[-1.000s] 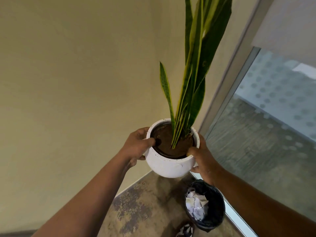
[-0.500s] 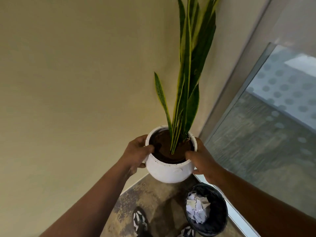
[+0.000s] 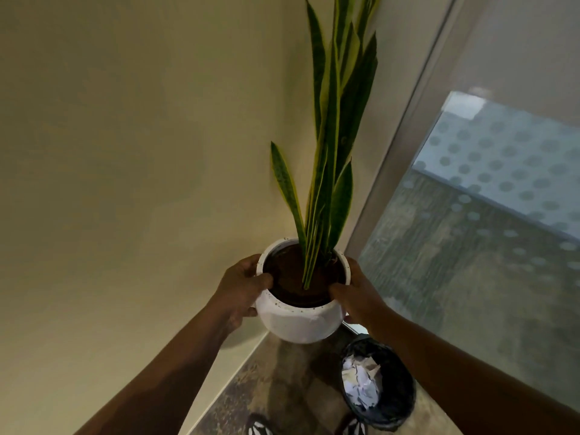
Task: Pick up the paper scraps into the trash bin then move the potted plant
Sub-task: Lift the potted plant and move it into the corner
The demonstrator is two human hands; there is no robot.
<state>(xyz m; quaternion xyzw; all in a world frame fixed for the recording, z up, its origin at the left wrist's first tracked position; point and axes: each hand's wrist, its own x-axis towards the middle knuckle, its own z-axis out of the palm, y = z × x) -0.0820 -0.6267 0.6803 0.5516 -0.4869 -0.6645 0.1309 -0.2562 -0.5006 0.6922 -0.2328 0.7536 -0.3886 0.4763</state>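
I hold a potted plant [image 3: 301, 321] off the floor, a round white pot with dark soil and tall green, yellow-edged leaves. My left hand [image 3: 241, 287] grips the pot's left rim, thumb over the edge onto the soil. My right hand [image 3: 354, 293] grips the right rim the same way. Below and to the right stands a black-lined trash bin [image 3: 395, 400] on the floor, with crumpled white paper scraps [image 3: 361, 384] inside it.
A beige wall [image 3: 125, 183] fills the left side and meets a frosted, dotted glass panel [image 3: 486, 215] with a pale frame at the corner. The floor [image 3: 282, 378] is mottled brown. Tips of patterned shoes [image 3: 260, 428] show at the bottom edge.
The pot has dropped lower and drifted slightly in view, still held by both hands. The bin appears a little further right and the shoes have shifted.
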